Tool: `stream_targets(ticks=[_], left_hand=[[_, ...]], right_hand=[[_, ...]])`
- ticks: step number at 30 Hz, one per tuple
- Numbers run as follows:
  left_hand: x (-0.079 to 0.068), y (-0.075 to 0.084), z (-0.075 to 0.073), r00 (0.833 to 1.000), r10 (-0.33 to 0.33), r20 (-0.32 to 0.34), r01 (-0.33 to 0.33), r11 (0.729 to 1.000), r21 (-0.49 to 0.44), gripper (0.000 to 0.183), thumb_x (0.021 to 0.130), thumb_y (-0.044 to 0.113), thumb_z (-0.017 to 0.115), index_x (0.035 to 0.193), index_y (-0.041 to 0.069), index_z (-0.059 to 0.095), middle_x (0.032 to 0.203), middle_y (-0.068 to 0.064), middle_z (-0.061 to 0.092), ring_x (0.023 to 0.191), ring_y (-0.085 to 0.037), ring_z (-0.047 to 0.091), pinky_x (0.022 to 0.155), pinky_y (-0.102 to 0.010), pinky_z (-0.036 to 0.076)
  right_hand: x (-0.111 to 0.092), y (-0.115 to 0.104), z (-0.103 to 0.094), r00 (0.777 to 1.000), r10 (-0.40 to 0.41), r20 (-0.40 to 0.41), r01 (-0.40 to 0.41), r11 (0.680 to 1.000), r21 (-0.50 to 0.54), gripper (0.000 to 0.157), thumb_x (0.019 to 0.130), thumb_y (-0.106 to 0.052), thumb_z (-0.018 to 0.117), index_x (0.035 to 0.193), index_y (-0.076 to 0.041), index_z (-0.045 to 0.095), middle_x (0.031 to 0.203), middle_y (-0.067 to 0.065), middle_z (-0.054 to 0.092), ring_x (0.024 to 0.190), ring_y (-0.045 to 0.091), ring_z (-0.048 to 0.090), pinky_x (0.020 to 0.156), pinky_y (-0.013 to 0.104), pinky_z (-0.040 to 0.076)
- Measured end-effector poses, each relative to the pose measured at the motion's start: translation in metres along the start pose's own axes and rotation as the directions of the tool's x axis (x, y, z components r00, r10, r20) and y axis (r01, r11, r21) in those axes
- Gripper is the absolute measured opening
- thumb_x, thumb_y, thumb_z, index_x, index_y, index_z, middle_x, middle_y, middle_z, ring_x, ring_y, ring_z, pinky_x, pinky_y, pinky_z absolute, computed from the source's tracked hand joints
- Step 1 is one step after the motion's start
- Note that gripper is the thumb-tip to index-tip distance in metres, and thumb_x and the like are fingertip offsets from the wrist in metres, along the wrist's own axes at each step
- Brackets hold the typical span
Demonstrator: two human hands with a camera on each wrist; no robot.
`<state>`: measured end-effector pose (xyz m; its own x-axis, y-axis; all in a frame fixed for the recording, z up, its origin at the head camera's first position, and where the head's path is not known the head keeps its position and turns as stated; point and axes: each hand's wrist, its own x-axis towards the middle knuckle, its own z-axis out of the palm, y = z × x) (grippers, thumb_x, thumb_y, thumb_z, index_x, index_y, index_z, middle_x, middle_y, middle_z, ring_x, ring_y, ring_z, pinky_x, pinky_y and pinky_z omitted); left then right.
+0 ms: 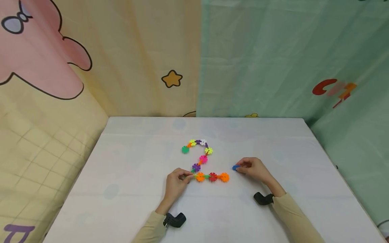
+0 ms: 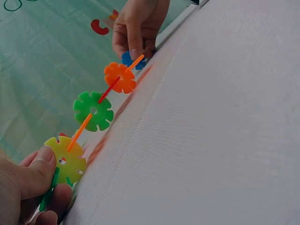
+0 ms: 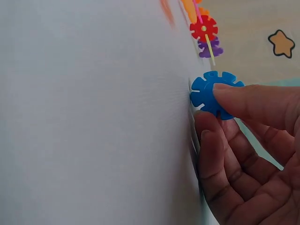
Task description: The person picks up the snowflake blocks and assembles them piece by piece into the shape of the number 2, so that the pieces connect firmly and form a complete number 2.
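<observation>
A chain of notched plastic snowflake discs, joined edge to edge, lies on the white table in the shape of a 2. Its lower row ends at the right with an orange disc (image 1: pixel 225 177), beside a red disc (image 1: pixel 212 177). At the lower left corner my left hand (image 1: pixel 177 184) pinches a yellow disc (image 2: pixel 65 161) between thumb and fingers. My right hand (image 1: pixel 253 168) holds a loose blue disc (image 3: pixel 213 93) by thumb and fingertips, a short way right of the row's end and apart from it. A green disc (image 1: pixel 185 149) forms the chain's upper left end.
The white table (image 1: pixel 127 162) reaches back to hanging curtains, yellow at left and green (image 1: pixel 273 60) at right. Black wrist-worn devices sit on the left wrist (image 1: pixel 174 220) and right wrist (image 1: pixel 263 198), close over the tabletop.
</observation>
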<state>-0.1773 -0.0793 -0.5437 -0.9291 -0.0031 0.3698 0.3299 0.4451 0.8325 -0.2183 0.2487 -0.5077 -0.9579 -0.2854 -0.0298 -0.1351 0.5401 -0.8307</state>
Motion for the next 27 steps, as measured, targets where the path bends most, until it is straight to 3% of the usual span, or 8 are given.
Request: stream_targets(ticks=[5, 13, 22, 27], left_hand=[[0.001, 0.002, -0.002, 1.0, -0.018, 0.003, 0.018, 1.0, 0.012, 0.008, 0.074, 0.01, 0.082, 0.078, 0.01, 0.075, 0.069, 0.01, 0.058, 0.058, -0.007, 0.052, 0.055, -0.022, 0.046], [0.0, 0.001, -0.001, 1.0, 0.006, -0.004, -0.006, 1.0, 0.0, 0.008, 0.073, 0.01, 0.082, 0.077, 0.01, 0.075, 0.068, 0.01, 0.057, 0.057, -0.006, 0.052, 0.053, -0.022, 0.045], [0.0, 0.001, -0.001, 1.0, -0.004, -0.005, 0.004, 1.0, 0.0, 0.008, 0.073, 0.01, 0.082, 0.077, 0.01, 0.075, 0.069, 0.009, 0.058, 0.058, -0.006, 0.052, 0.054, -0.023, 0.046], [0.0, 0.003, -0.001, 1.0, -0.026, 0.002, 0.026, 1.0, -0.002, 0.008, 0.074, 0.01, 0.082, 0.077, 0.01, 0.075, 0.069, 0.009, 0.058, 0.058, -0.006, 0.052, 0.054, -0.023, 0.046]], right_hand=[[-0.016, 0.0, 0.007, 0.997, -0.072, 0.023, 0.072, 0.997, -0.025, 0.007, 0.085, -0.016, 0.073, 0.089, -0.011, 0.07, 0.075, -0.002, 0.064, 0.064, 0.015, 0.058, 0.057, 0.026, 0.049], [-0.021, -0.007, 0.014, 0.986, -0.159, 0.047, 0.159, 0.987, -0.007, 0.01, 0.081, -0.008, 0.076, 0.083, -0.011, 0.066, 0.074, -0.002, 0.061, 0.063, 0.014, 0.057, 0.056, 0.026, 0.049], [-0.018, -0.009, 0.019, 0.979, -0.194, 0.054, 0.191, 0.98, 0.053, 0.011, 0.079, -0.002, 0.076, 0.078, -0.006, 0.065, 0.073, 0.0, 0.064, 0.062, 0.013, 0.057, 0.055, 0.024, 0.049], [-0.017, -0.008, 0.019, 0.986, -0.154, 0.059, 0.151, 0.987, 0.05, 0.01, 0.079, -0.003, 0.076, 0.078, -0.005, 0.066, 0.073, -0.001, 0.064, 0.062, 0.013, 0.057, 0.055, 0.024, 0.049]])
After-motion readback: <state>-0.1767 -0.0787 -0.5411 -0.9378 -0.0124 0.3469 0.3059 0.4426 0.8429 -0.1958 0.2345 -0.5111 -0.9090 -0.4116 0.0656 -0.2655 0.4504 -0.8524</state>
